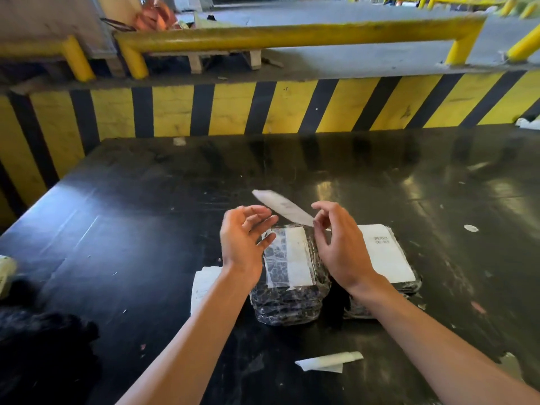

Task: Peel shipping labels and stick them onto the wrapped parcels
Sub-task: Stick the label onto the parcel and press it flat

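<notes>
Label paper (285, 207), a white strip blurred in the view, hangs above the table at about 12 o'clock from the nearer wrapped parcel (287, 299), pinched at its lower end between thumb and forefinger of the right hand (340, 247). The left hand (244, 241) is held open beside it, fingers spread and gripping nothing, just off the parcel's 10 o'clock corner. That parcel, dark under clear film, already carries a white sheet (292, 258) on its top face; whether the raised strip is a fresh label or peeled backing cannot be told. A second parcel (388, 258) lies touching at 3 o'clock, its own label flat with a printed barcode. To do this step well, the person would probably bring the free hand to take the strip's far end, keep it taut and clear of the film, lower one edge first and smooth outward to avoid creases. A curled scrap (328, 361) lies at 5 o'clock on the black table (146, 229), and more white sheets (203, 285) at 9 o'clock.
</notes>
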{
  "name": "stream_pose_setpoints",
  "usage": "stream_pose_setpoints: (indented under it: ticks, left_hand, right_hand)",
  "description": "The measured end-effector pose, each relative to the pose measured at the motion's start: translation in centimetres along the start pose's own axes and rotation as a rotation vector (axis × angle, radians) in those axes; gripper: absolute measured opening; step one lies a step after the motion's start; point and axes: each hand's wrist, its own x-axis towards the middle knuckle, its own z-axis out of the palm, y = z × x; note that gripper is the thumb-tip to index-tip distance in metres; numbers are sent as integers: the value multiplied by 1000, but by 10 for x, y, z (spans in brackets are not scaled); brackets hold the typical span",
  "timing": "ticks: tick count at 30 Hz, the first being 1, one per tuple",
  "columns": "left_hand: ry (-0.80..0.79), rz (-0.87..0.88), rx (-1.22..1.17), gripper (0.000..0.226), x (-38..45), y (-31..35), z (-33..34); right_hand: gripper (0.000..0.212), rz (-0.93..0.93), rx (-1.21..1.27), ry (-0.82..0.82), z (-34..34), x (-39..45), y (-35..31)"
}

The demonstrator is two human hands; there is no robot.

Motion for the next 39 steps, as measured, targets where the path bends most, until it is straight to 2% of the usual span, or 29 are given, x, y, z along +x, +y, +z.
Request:
stream_pose_setpoints:
  ticks: [2,5,8,11,14,17,19,23,26,32,39]
  left_hand:
    - [52,12,-2,35,3,-4,-3]
    - [139,72,327,16,19,-21,-11]
    - [85,-13,530,30,27,-34,-16]
    - [67,-75,553,23,30,-36,-16]
    - [37,-80,527,18,31,-35,-17]
    - [6,-44,537,15,33,-33,-21]
    - [-14,2,576,13,35,-33,-25]
    - [13,145,934,19,34,-38,-29]
    - [-3,182,1024,29,32,-46,-33]
    - [58,293,968,36,34,-45,-33]
    - [39,131,1067,36,30,-60,-50]
  right_hand:
    - [36,21,17,4,-4,5,3]
    - [36,39,113,-12,-10,9,3]
    - [33,79,226,-32,-12,13,0]
    - [35,177,374,-82,-14,14,-3]
    - [36,357,509,-148,-12,13,3]
    - [38,616,685,-139,-7,10,11]
    - [42,782,709,-150,-3,9,15]
    - [50,1013,634,-279,7,6,22]
    - [55,1006,549,-332,12,3,25]
    - [48,897,512,-299,15,12,22]
    - [49,985,496,-479,26,-5,30]
